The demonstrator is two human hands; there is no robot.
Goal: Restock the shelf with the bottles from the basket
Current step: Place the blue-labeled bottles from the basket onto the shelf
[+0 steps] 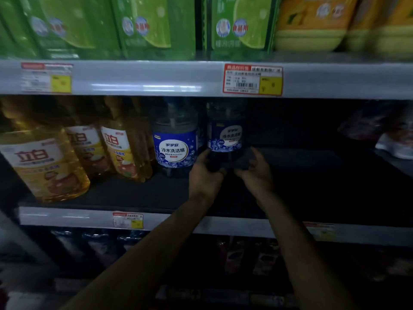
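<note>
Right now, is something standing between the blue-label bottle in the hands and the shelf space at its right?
Nothing visible. The left hand and right hand hold the bottle at its base. The shelf to its right looks bare, though dark. A second bottle stands at its left.

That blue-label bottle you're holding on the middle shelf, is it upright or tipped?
Upright: the blue-label bottle stands vertical with its label level, and the left hand and right hand grip its base.
</note>
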